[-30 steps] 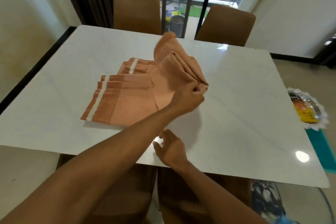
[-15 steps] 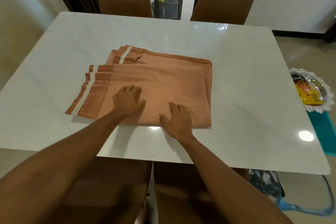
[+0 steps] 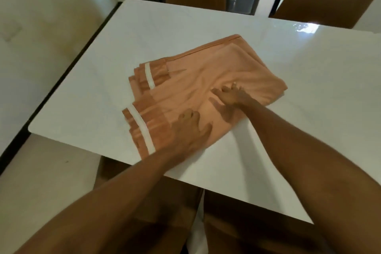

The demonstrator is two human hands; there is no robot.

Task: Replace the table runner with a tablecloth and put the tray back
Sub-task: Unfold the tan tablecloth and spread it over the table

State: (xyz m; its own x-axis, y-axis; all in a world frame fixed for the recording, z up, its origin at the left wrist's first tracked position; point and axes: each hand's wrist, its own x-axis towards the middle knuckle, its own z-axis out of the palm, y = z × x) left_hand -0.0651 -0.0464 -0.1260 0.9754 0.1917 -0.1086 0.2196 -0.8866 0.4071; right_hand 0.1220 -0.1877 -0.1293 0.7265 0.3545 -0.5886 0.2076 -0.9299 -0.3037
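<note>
Orange cloth (image 3: 208,72) lay folded on the white table (image 3: 321,97), striped ends to the left. Left hand (image 3: 190,130) rested flat on its near edge, fingers straight, slightly spread. Right hand (image 3: 233,95) pressed mid-cloth, fingers extended, fabric wrinkled at the tips.

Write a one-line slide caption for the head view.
Left hand and right hand rest on a folded orange cloth with white stripes on a glossy white table.
</note>
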